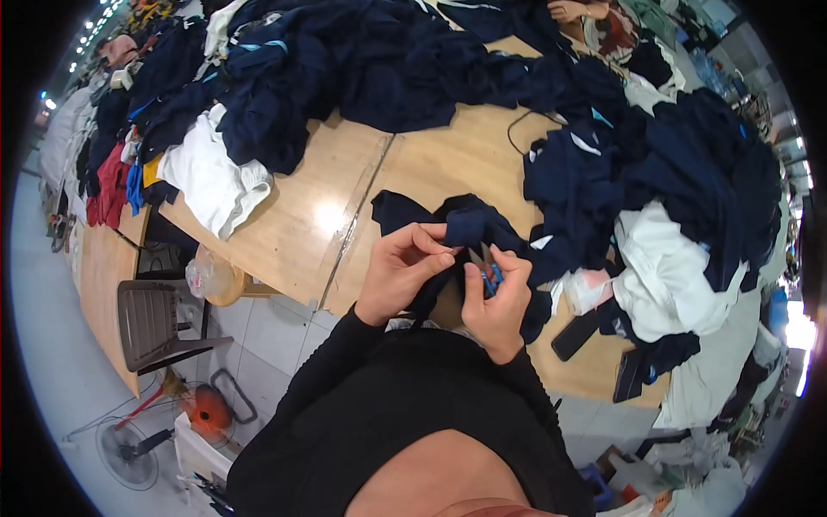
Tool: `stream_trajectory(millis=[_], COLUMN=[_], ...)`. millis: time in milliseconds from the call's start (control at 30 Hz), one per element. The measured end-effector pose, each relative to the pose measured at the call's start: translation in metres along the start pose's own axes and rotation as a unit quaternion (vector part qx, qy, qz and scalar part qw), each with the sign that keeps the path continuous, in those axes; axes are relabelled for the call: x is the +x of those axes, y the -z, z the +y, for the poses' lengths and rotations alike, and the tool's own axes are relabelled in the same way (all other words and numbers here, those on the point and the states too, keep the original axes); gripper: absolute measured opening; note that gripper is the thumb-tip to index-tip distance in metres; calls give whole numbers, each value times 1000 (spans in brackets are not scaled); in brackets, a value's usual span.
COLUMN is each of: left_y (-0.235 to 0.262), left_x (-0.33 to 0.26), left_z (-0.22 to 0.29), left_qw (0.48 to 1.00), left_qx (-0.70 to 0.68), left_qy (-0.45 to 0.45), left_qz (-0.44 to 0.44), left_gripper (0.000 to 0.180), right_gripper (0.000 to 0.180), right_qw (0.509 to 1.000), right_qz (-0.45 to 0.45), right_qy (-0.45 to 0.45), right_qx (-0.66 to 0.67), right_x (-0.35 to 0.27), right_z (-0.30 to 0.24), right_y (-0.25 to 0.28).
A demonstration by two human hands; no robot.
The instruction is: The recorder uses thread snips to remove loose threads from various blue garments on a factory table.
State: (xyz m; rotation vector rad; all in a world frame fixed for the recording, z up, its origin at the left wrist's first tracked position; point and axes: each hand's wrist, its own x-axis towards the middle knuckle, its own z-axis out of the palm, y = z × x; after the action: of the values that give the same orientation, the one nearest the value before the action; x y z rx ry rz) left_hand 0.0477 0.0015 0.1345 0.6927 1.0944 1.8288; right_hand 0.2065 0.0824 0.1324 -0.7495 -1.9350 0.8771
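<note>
Close in front of me, at the table's near edge, I hold up a navy blue garment (468, 226). My left hand (405, 265) pinches its edge between thumb and fingertips. Beside it, my right hand (500, 300) is closed around small thread snips (491, 280) with blue handles. The snips' pointed metal blades lie against the dark cloth, close to my left fingertips. Part of the garment hangs below my hands, and its lower end is hidden behind them.
Navy garments (388, 69) heap along the far side of the wooden table (431, 164). White cloth (215, 177) lies left; more white cloth (672, 276) and a black phone (575, 334) are right. A chair (151, 319) and a fan (129, 451) stand lower left. Another person's hand (577, 10) shows at the far side.
</note>
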Motion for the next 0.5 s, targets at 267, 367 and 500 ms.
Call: stream_trajectory(millis=[267, 367, 500], left_y=[7, 8, 5], left_x=[-3, -6, -7], left_z=[-8, -10, -5], left_qw=[1000, 1000, 999], left_qx=[-1, -2, -14], left_qy=[-5, -6, 0], left_qz=[-24, -30, -41], left_gripper=[12, 12, 13], right_gripper=[38, 40, 39], right_qw=[997, 997, 996], right_qz=[-13, 1, 13], right_qy=[73, 80, 91], right_qx=[-3, 7, 14], right_x=[1, -3, -4], right_z=[13, 12, 12], right_y=[-13, -13, -12])
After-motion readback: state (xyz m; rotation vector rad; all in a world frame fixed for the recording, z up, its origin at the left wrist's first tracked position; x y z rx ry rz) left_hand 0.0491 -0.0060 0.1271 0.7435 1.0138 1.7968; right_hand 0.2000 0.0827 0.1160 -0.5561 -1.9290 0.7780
